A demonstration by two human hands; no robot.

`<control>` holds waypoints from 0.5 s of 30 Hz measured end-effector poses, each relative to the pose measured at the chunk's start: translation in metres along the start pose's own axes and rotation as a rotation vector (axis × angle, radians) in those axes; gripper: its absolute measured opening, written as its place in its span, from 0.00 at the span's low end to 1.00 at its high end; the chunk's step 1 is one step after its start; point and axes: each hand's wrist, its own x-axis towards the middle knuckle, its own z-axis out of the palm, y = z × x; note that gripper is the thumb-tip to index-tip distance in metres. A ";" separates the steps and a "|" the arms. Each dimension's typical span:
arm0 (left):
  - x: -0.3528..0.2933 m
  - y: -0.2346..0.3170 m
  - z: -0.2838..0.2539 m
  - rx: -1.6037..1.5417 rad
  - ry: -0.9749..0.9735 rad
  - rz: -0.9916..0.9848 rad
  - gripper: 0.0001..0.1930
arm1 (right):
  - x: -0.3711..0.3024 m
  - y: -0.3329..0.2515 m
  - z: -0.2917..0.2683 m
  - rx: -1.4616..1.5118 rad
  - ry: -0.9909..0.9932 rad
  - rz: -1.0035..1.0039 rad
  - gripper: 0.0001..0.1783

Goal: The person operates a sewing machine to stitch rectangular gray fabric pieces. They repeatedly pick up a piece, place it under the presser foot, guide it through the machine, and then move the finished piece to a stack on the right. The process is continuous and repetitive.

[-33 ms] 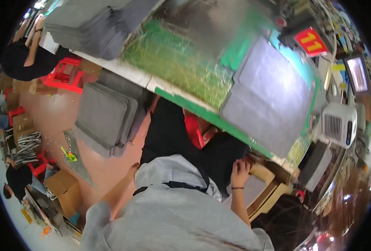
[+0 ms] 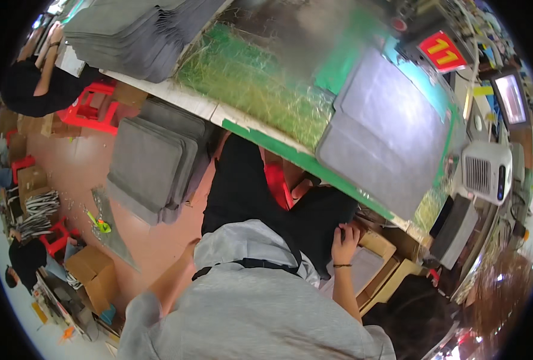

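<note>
My right hand point(image 2: 346, 237) rests on my black-trousered right thigh, its fingers apart and loosely bent, with nothing seen in it. A dark band circles that wrist. My left hand point(image 2: 192, 247) hangs at my left hip; the grey shirt hides most of it, and its fingers do not show. Ahead of my knees, two overlapping grey flat sheets with rounded corners point(image 2: 383, 135) lie on the green-topped worktable point(image 2: 260, 96), apart from both hands. A layered pile of similar grey sheets point(image 2: 119, 39) sits at the table's far left.
On the floor to my left stands a stack of grey sheets point(image 2: 149, 168). Red stools point(image 2: 92, 108) and a cardboard box point(image 2: 92, 273) are farther left, near two other people. A wooden frame point(image 2: 377, 246) is beside my right hand. A white fan-like unit point(image 2: 485, 171) stands right.
</note>
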 end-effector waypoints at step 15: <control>-0.079 0.195 0.229 1.440 -0.051 0.919 0.18 | 0.095 0.004 0.064 -0.321 -0.125 -0.262 0.17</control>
